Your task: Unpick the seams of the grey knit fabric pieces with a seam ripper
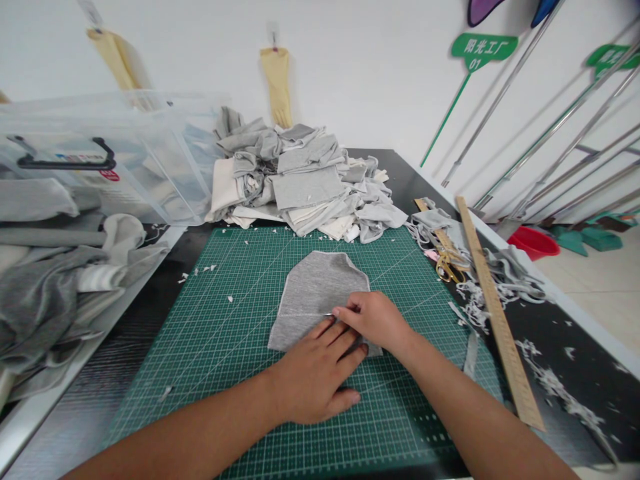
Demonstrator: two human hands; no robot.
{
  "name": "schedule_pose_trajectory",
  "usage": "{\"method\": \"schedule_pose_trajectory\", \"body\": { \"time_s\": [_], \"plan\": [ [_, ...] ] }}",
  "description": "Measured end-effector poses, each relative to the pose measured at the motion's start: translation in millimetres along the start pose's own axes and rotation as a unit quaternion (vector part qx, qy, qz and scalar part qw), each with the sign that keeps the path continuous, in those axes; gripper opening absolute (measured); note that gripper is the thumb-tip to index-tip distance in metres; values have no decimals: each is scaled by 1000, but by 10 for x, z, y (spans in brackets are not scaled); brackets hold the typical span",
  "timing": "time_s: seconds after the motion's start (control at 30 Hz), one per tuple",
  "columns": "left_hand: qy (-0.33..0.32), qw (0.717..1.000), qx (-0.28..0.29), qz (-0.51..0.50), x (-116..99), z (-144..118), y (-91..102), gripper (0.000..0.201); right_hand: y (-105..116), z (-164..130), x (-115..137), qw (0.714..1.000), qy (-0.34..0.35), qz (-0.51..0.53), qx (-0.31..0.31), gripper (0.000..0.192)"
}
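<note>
Grey fabric point(323, 283) lies flat beneath both hands point(316, 380) point(379, 319).

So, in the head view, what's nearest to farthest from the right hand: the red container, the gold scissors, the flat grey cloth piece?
From the right hand:
1. Flat grey cloth piece, directly beneath it.
2. Gold scissors, to its right.
3. Red container, much farther right.

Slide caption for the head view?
Left hand on gray fabric atop a green cutting mat; right hand holding a slim tool.
</note>
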State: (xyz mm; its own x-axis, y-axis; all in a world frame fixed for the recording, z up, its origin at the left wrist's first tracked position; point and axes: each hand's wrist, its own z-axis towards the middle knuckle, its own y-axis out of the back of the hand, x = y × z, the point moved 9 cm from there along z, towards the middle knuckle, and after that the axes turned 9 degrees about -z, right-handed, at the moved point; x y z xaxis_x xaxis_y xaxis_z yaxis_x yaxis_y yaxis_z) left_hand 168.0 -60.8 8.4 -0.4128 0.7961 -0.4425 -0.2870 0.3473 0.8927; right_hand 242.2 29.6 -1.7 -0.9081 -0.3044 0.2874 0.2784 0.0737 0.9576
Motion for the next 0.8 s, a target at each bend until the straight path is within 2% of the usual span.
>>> {"method": "schedule_pose_trajectory", "body": {
  "time_s": [0.8],
  "plan": [
    [1, 1000, 1, -8, -15, 17, -13, 61, -7, 36, 25, 999, -24, -37, 8, 38]
  ]
}}
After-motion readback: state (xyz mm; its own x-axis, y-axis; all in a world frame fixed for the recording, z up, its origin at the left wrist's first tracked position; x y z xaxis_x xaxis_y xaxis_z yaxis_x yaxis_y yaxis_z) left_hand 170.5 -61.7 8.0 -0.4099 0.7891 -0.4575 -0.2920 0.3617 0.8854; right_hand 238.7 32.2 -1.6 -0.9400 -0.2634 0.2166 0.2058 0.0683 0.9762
